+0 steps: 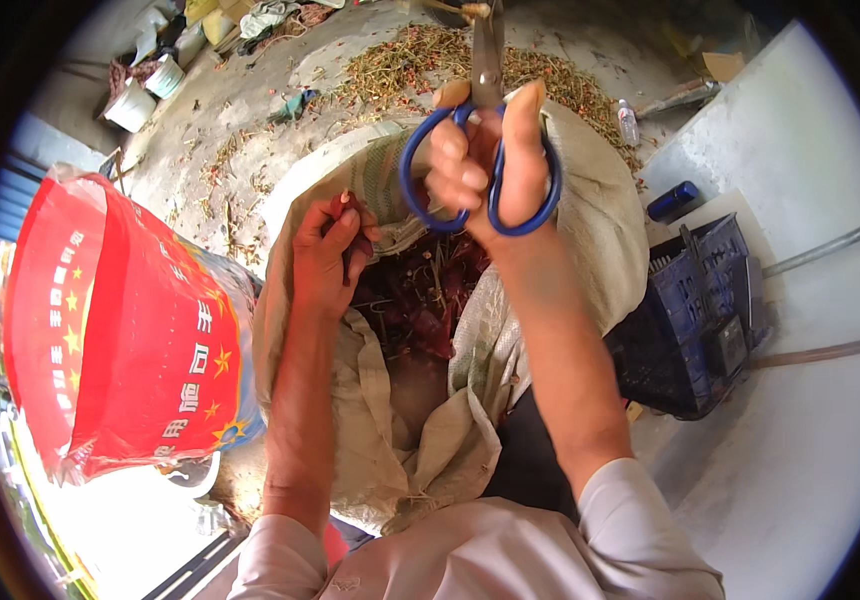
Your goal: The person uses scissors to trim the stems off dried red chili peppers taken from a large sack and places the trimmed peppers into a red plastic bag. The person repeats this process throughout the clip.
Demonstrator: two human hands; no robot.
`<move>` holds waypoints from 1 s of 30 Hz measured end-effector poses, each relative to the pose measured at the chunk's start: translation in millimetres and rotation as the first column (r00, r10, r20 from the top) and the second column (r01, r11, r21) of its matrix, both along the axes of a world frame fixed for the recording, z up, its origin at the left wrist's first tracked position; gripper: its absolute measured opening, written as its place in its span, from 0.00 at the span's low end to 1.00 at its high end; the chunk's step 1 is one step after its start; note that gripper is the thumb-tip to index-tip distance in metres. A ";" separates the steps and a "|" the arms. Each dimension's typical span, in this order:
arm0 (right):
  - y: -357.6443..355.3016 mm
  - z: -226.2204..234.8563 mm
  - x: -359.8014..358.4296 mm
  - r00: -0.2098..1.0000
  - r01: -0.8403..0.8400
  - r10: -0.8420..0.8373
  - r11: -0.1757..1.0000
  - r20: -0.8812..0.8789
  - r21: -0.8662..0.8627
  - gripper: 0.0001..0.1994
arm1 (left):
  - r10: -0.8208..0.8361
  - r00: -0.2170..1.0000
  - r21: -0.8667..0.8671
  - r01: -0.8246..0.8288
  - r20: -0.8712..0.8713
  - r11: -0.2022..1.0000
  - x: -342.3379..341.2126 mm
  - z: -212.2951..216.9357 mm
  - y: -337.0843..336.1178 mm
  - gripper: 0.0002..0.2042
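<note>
Head view, looking down into an open woven sack [590, 230] at centre frame, part-filled with dried red chillies [420, 300]. Right hand [480, 160], upper centre, is closed through the blue loops of a pair of scissors [485, 110]; blades point up toward the top edge and look shut or nearly so. Left hand [330, 255], centre left, has fingers pinched together on a single chilli at the sack's rim. Judged step: trimming chillies one at a time, piece held ready; the next move would call for bringing the blades and the held chilli together, clear of the fingertips. Left of frame: a red bag [120, 320] with yellow stars and characters, bulging. Right of centre: a dark blue plastic crate [700, 300]. Upper centre: trimmed stalks [400, 65] strewn on the concrete floor. Upper left: white buckets [135, 105], small
</note>
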State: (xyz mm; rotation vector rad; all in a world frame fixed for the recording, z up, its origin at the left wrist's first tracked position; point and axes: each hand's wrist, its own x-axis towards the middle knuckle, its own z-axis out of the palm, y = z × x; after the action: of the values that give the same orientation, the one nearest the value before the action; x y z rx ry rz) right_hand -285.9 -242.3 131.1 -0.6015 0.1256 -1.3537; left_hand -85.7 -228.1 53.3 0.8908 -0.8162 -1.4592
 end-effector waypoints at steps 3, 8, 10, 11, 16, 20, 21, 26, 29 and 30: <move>-1.6 -24.2 -5.3 0.934 0.033 -0.027 0.999 -0.355 0.011 0.33 | -0.106 0.989 -0.041 0.111 0.105 0.993 3.2 -0.2 -3.1 0.08; -5.9 -63.8 -4.4 0.863 0.125 0.024 0.958 -0.505 0.259 0.40 | -0.406 0.619 0.164 0.410 0.672 0.897 -7.5 -0.7 -15.0 0.13; -11.6 -66.3 -6.2 0.811 0.175 0.018 0.946 -0.584 0.273 0.43 | -0.256 0.635 0.048 0.326 0.729 0.944 -15.2 -15.5 -23.6 0.12; -11.5 -65.9 -10.8 0.775 0.212 0.024 0.932 -0.631 0.295 0.42 | -0.131 0.560 -0.026 0.263 0.818 0.965 -9.7 -28.7 -35.9 0.12; -21.0 -76.1 -38.0 0.781 0.360 -0.042 0.845 -0.623 0.395 0.40 | 0.015 0.500 -0.045 0.046 0.866 0.998 -1.7 -32.2 -55.5 0.11; -17.5 -59.0 -38.3 0.749 0.281 -0.095 0.942 -0.655 0.185 0.36 | 0.187 0.413 -0.296 0.218 0.892 0.930 -34.1 -14.9 -36.8 0.12; -17.4 -57.9 -38.6 0.657 0.302 -0.153 0.951 -0.738 0.071 0.37 | 0.199 0.392 -0.301 0.218 0.898 0.929 -44.5 -11.5 -35.4 0.13; -13.8 -59.7 -35.4 0.572 0.320 -0.129 0.944 -0.810 0.076 0.33 | 0.261 0.109 -0.282 0.443 0.959 0.851 -48.1 -32.1 -51.6 0.15; -14.0 -61.8 -40.6 0.468 0.333 -0.094 0.940 -0.879 0.077 0.35 | 0.318 0.064 -0.293 0.587 0.946 0.755 -53.0 -41.2 -46.7 0.17; -14.6 -64.4 -42.0 0.438 0.335 -0.085 0.939 -0.895 0.075 0.37 | 0.322 0.000 -0.260 0.590 0.947 0.764 -58.5 -39.0 -42.4 0.18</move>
State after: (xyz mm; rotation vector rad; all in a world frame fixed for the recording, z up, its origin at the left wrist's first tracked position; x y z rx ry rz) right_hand -327.8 -257.0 66.7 -1.0695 1.2724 -1.0946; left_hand -144.2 -270.5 14.3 1.2680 -2.4653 -0.2087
